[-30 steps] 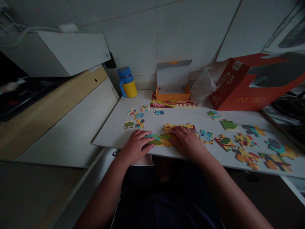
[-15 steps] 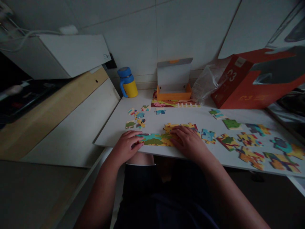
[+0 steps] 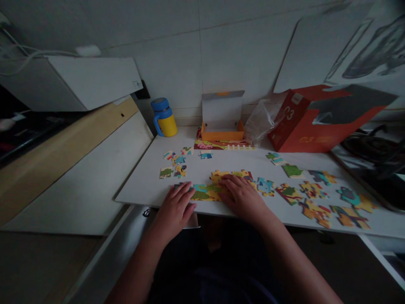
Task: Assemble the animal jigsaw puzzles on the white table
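Several joined jigsaw puzzle pieces [image 3: 205, 193] form a green, blue and yellow strip along the table's front edge. My left hand [image 3: 175, 209] rests over the strip's left end, its fingers stretched out flat. Across the right part of the puzzle lies my right hand [image 3: 243, 198], palm down with fingers spread and covering some pieces. Yellow pieces [image 3: 218, 174] show just beyond those fingertips. A loose blue puzzle piece [image 3: 265, 186] lies just right of my right hand.
Loose pieces lie at the left [image 3: 166, 172] and right [image 3: 314, 190]. Behind them stand a blue-yellow mug [image 3: 166, 122], an open orange box [image 3: 223, 135] on a printed picture sheet [image 3: 205, 145], a clear plastic bag [image 3: 261, 122] and a large red box [image 3: 303, 131].
My left hand has moved further over the strip's left end, covering more of it. My right hand stays on the puzzle. The whole view has shifted slightly.
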A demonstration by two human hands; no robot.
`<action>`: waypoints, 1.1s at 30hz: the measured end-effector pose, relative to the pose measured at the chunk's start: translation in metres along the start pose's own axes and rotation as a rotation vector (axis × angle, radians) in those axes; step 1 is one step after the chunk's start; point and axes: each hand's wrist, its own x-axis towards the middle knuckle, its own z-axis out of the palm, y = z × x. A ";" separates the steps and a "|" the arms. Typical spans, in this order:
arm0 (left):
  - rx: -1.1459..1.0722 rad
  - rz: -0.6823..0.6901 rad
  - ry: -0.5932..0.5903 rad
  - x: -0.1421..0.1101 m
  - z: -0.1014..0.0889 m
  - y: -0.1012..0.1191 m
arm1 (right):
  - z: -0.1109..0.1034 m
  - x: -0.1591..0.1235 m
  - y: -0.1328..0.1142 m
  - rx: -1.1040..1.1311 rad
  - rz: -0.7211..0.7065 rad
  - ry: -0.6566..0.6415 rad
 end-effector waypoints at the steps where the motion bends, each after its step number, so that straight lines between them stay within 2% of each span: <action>1: 0.006 0.000 -0.002 0.000 0.000 0.001 | -0.001 -0.001 -0.002 -0.003 0.005 -0.003; 7: 0.015 0.034 0.040 0.002 0.004 -0.004 | -0.007 -0.011 -0.016 -0.010 0.037 -0.038; 18: 0.021 0.091 0.074 0.014 0.013 -0.008 | -0.001 -0.027 -0.025 -0.033 0.072 -0.016; 28: 0.005 0.134 0.094 0.029 0.021 0.009 | 0.002 -0.042 -0.031 -0.053 0.106 0.008; 33: 0.004 0.139 0.133 0.032 0.021 0.017 | -0.004 -0.046 -0.031 -0.015 0.083 -0.003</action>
